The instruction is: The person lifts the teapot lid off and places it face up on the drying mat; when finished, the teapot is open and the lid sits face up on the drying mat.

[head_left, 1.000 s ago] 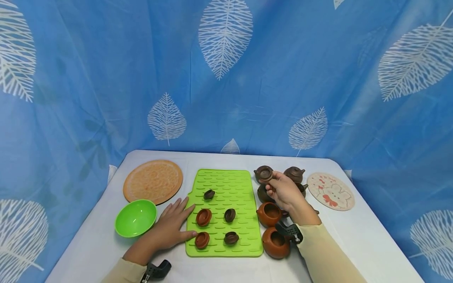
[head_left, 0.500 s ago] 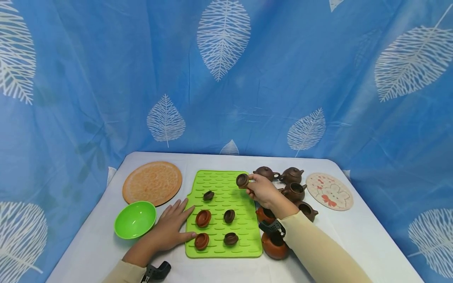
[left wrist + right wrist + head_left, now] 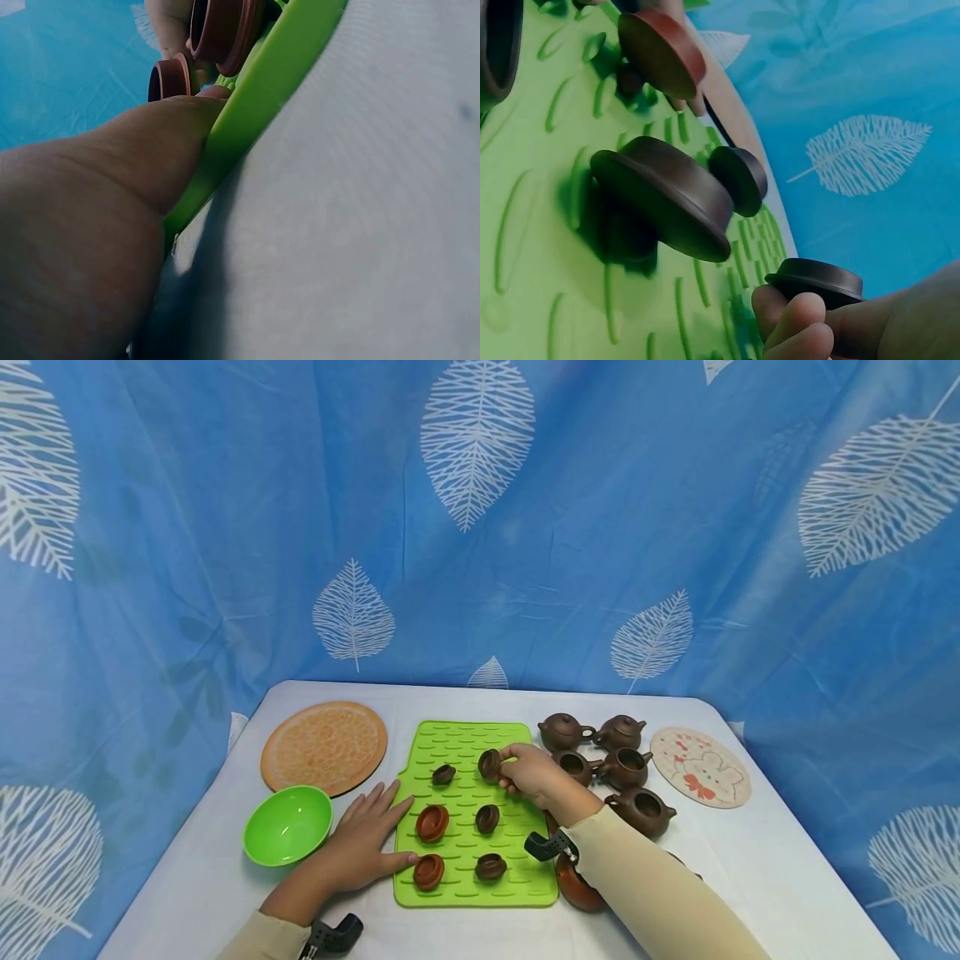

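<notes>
My right hand (image 3: 531,773) pinches a dark brown teapot lid (image 3: 490,766) low over the upper part of the green mat (image 3: 465,739). In the right wrist view this lid (image 3: 821,277) sits between thumb and fingertips, its hollow side up. My left hand (image 3: 363,839) lies flat with fingers spread at the mat's left edge, the thumb on that edge. Several lids rest upturned on the mat: a small dark one (image 3: 443,774), a reddish one (image 3: 432,823), another reddish one (image 3: 428,872), a dark one (image 3: 487,818) and another dark one (image 3: 491,867).
Several teapots stand right of the mat, including a lidded brown one (image 3: 561,731) and an open brown one (image 3: 642,811); my right forearm partly hides the nearer ones. A green bowl (image 3: 287,825) and a round orange mat (image 3: 324,747) are at left, a rabbit-print mat (image 3: 701,767) at right.
My right hand has carried the dark lid leftward from above the teapots to over the green mat and lowered it there. My left hand has stayed put.
</notes>
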The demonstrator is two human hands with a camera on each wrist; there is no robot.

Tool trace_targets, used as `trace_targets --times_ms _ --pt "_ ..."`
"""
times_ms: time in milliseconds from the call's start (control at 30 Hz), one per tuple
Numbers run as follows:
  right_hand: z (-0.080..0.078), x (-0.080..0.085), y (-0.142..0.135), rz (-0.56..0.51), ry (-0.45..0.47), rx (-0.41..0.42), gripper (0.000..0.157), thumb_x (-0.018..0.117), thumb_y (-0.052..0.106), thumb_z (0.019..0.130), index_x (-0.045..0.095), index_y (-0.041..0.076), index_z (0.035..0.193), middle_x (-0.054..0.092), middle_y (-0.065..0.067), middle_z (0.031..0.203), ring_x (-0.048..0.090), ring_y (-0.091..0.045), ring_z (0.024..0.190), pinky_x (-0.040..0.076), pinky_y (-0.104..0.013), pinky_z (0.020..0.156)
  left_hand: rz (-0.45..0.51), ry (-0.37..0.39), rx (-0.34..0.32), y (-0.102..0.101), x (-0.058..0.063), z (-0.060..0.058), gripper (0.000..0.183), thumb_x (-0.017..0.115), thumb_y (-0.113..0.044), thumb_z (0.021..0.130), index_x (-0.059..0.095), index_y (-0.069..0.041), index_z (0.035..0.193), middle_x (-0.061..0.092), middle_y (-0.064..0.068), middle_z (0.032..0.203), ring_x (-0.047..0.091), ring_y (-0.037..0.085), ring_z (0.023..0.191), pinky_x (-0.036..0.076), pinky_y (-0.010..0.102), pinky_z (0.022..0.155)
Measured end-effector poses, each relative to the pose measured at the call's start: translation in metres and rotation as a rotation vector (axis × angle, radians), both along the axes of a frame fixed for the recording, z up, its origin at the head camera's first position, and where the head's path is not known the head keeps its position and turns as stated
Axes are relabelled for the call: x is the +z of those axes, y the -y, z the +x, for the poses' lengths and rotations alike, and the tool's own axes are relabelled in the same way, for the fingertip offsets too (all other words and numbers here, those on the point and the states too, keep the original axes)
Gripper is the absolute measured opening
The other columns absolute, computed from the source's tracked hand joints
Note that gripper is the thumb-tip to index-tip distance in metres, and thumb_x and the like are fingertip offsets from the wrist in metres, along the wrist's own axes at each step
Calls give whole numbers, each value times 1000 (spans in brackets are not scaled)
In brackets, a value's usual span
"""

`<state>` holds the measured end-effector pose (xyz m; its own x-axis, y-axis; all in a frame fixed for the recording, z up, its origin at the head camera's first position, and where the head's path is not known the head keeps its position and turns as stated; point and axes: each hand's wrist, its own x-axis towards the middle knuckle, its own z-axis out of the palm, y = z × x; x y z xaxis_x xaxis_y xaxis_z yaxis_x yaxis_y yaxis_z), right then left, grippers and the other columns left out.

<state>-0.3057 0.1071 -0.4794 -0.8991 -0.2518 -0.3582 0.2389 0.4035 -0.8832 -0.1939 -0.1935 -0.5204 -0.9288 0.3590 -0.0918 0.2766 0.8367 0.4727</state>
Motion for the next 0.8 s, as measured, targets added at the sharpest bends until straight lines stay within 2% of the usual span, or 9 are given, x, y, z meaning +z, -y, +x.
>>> trace_targets --times_ms 200,333,633,800 --pt "3 0 4 26 25 71 25 48 8 110 60 1 130 68 -11 90 53 -15 65 44 -29 57 -5 0 0 0 -1 0 97 69 -72 89 38 -19 164 15 12 176 8 40 163 7 64 128" --pt "2 -2 4 33 31 77 22 49 8 110 60 1 128 72 -12 94 54 -14 65 45 -27 58 -3 -2 -2 0 -1 0 96 69 -71 89 38 -18 164 15 12 176 7 40 163 6 63 128" --pt "3 2 2 41 44 111 22 50 7 109 62 -1 126 73 -13 91 57 -14 65 47 -26 58 -6 -16 3 1 -2 -1 96 68 -71 89 40 -18 163 16 14 176 9 41 162 8 64 128" --pt "3 5 0 108 9 123 19 52 7 108 65 0 120 71 -12 85 57 -15 64 48 -26 57 -1 -22 3 0 -3 -1 95 69 -70 89 40 -17 163 16 14 176 9 41 162 8 64 128"
